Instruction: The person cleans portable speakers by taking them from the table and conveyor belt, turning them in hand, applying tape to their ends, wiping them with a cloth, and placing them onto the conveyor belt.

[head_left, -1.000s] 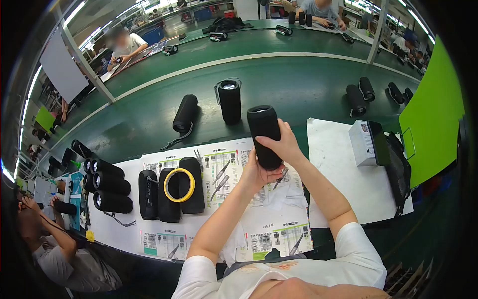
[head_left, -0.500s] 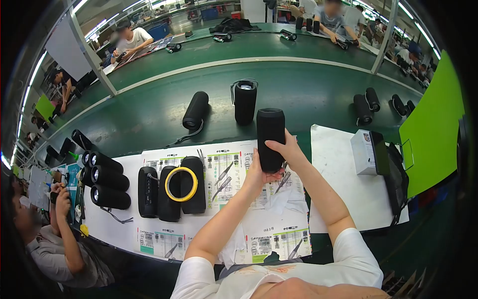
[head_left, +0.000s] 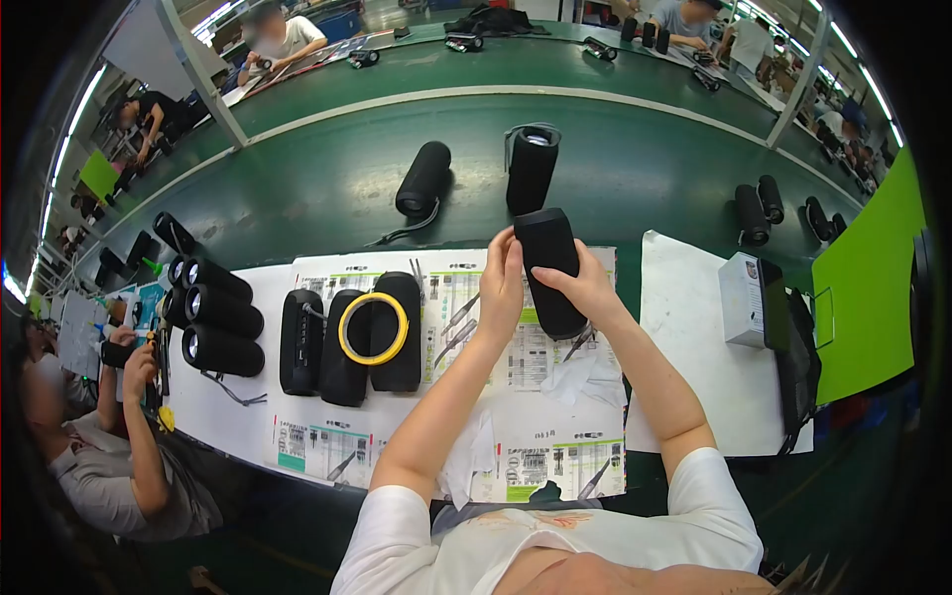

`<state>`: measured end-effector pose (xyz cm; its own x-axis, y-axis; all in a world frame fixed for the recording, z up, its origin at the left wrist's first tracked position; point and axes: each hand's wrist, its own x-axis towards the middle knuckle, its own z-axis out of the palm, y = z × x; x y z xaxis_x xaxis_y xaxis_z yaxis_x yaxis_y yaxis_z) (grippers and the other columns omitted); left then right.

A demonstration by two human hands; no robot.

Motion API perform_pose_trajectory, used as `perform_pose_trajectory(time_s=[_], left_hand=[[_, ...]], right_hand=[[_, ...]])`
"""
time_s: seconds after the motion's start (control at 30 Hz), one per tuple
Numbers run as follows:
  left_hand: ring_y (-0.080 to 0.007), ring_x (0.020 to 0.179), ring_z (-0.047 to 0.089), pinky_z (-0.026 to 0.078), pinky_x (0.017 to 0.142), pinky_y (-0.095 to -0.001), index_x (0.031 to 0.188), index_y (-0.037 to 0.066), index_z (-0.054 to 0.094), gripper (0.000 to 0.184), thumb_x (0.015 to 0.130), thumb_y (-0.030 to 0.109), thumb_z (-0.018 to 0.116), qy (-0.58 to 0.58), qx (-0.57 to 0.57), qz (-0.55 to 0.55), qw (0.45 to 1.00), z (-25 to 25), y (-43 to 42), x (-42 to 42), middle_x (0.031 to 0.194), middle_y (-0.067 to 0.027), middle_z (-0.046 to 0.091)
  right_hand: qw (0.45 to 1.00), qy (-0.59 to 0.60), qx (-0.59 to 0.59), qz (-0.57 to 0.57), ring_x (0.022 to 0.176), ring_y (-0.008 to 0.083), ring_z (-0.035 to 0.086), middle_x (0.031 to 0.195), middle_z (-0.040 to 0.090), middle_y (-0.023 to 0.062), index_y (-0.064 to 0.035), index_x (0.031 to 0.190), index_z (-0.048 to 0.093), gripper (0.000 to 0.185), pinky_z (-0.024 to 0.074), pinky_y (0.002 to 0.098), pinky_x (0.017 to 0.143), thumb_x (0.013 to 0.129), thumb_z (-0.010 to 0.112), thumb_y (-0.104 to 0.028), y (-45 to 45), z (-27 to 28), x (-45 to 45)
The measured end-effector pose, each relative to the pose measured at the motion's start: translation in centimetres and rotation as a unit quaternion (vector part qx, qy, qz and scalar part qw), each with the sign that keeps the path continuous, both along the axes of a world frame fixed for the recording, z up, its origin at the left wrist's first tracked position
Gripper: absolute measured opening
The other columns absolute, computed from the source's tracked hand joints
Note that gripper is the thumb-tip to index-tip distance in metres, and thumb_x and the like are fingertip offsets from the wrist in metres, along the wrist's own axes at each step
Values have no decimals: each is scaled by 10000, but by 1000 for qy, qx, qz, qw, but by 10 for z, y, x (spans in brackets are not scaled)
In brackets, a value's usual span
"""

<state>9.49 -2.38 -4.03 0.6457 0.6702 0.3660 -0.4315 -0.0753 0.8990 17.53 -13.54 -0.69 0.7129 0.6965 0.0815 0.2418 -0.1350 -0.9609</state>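
Note:
A black cylindrical speaker [head_left: 548,260] is held between my two hands, tilted, over the printed paper sheets. My left hand [head_left: 504,283] is closed against its upper left side, the fingers partly hidden behind it. My right hand [head_left: 583,290] grips the lower right side, thumb across the front. Just beyond stands an upright speaker [head_left: 533,174] with a grey strap, and left of that another speaker [head_left: 424,180] lies on the green bench. On the paper to my left several black speakers [head_left: 300,347] lie side by side, with a yellow tape roll [head_left: 401,342] on top of two.
More speakers [head_left: 226,310] are stacked at the left, near a co-worker's hands [head_left: 139,372]. Crumpled white tissue [head_left: 583,382] lies by my right forearm. At the right are a white box [head_left: 742,300], a black pouch [head_left: 796,357] and a green panel [head_left: 868,288].
My left hand has moved from the speaker's lower end up to its upper left side. The speaker now leans with its top to the left. The whole view has shifted slightly.

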Motion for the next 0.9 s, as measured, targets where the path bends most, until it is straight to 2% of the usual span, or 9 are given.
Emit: perform_pose_trajectory(time_s=[0.13,0.27,0.4,0.43,0.5,0.57,0.63,0.73,0.9], left_hand=[[-191,956,560,455,813,-264,1269,-49,348,601,839,245,649,32,-46,-23,998,20,5,-5,1072,-137,556],[-183,955,546,450,813,-271,1271,-68,334,612,845,252,638,65,21,6,998,25,4,-10,1092,-146,538],[-178,964,522,419,843,-283,1253,-70,344,553,891,284,565,28,-85,30,996,20,4,-7,1072,-160,529],[-215,931,538,439,804,-298,1184,-42,418,495,879,315,575,29,-47,42,998,20,3,-7,1019,-162,540],[-257,886,565,463,751,-327,1062,3,500,397,845,318,605,236,169,12,957,31,-8,-19,944,-155,566],[-296,828,587,477,700,-372,985,25,545,332,804,289,633,311,372,-92,869,34,-38,-26,866,-148,585],[-299,801,602,476,695,-395,920,38,578,289,771,273,657,270,563,-183,760,8,-54,-30,834,-134,597],[-313,773,607,483,689,-404,877,55,609,240,749,247,673,320,548,-287,718,-7,-56,-21,813,-131,598],[-190,692,607,471,602,-301,847,20,597,162,761,128,682,208,365,-72,905,48,-30,-26,740,-74,596]], right_hand=[[996,-89,-22,16,890,213,611,974,604,138,22,1104,486,607,485,310,776,660,779,-270,3,5,-17],[985,-171,0,13,878,243,619,975,605,156,19,1094,491,622,486,318,778,625,800,-247,7,0,-22],[981,-188,-22,-34,857,234,632,937,631,166,12,1095,496,633,489,314,760,614,809,-255,1,8,-6],[980,-184,-42,-69,841,231,637,929,637,160,13,1089,498,631,494,314,746,616,810,-265,-2,15,2],[978,-165,7,-126,832,218,637,930,638,155,14,1078,501,620,497,315,739,623,808,-274,-13,25,18],[970,-184,-20,-156,824,213,637,921,639,148,18,1069,503,610,500,316,733,633,802,-287,-26,41,32],[969,-198,-49,-140,806,228,638,907,636,155,19,1065,502,624,499,322,724,620,805,-298,-39,43,41],[952,-270,-89,-112,844,263,625,939,618,172,11,1075,498,654,487,333,751,596,813,-302,-56,37,46],[934,-321,-115,-109,927,298,588,1011,568,164,9,1124,474,687,477,363,781,592,805,-273,-71,20,27]])
